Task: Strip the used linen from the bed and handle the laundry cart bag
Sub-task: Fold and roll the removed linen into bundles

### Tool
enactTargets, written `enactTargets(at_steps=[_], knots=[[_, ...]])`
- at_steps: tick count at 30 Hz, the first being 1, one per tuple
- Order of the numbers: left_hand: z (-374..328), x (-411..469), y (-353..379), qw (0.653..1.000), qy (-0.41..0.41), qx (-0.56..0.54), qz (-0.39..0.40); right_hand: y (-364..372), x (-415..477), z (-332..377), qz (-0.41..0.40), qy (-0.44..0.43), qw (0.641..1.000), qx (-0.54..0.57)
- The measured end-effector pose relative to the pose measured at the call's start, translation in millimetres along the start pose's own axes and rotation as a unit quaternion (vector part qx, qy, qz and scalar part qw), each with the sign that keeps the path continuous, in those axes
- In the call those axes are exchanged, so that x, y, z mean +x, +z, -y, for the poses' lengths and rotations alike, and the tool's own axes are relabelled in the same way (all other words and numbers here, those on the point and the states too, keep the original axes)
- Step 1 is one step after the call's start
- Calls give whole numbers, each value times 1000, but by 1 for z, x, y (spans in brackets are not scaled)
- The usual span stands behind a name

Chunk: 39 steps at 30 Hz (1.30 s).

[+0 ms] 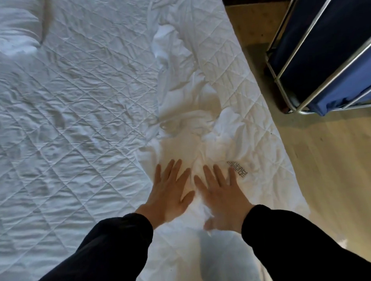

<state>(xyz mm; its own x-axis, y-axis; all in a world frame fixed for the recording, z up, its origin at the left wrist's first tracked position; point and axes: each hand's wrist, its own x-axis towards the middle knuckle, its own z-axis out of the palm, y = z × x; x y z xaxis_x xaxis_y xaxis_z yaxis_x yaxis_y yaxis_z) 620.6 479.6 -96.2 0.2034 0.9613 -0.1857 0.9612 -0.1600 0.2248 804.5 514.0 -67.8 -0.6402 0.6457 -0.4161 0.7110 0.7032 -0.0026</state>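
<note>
A rumpled white sheet (pixel 192 110) lies bunched along the right side of the bed, over the quilted mattress pad (pixel 74 106). Grey printed lettering (pixel 237 167) marks the sheet near my fingertips. My left hand (pixel 170 189) and my right hand (pixel 221 190) lie side by side, palms down, fingers spread and straight, flat on the sheet near the bed's near edge. Neither hand grips any cloth. The laundry cart (pixel 300 77), a metal frame with a blue bag (pixel 337 57), stands on the floor at the upper right, apart from the bed.
A white pillow (pixel 12 33) sits at the far left corner of the bed. Light wood floor (pixel 328 167) runs along the bed's right side between bed and cart. My dark sleeves fill the lower part of the view.
</note>
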Motion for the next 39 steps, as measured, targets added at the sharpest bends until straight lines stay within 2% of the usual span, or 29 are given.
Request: enactTargets(at_steps=[2,4,5,9,11,16,18,22,25,31,36,39], knots=[[-6,-20,2,996,25,45,67,7,-2,4,18,25,999,-16],[-14,-27,7,985,-5,82,152,10,1,13,27,71,997,-5],[-17,-26,8,983,-20,96,155,14,4,19,15,86,996,6],[-31,-13,3,988,-67,90,107,19,11,32,-117,116,985,50],[-37,-16,-4,993,-69,55,81,5,5,34,-128,124,981,79],[-47,-68,-33,994,-25,11,107,-10,-42,57,-32,85,979,182],[-56,-106,-33,992,-1,7,127,-10,-69,78,45,59,977,199],[-71,-201,-2,976,55,-4,211,24,-135,133,184,25,954,235],[-79,-257,17,966,69,-22,250,45,-169,167,232,18,941,245],[-69,-261,1,977,12,-95,192,29,-167,161,235,56,920,308],[-52,-220,-33,977,-81,-176,89,-20,-152,132,152,108,919,347],[-36,-180,-61,968,-108,-225,10,-68,-142,114,63,147,921,354]])
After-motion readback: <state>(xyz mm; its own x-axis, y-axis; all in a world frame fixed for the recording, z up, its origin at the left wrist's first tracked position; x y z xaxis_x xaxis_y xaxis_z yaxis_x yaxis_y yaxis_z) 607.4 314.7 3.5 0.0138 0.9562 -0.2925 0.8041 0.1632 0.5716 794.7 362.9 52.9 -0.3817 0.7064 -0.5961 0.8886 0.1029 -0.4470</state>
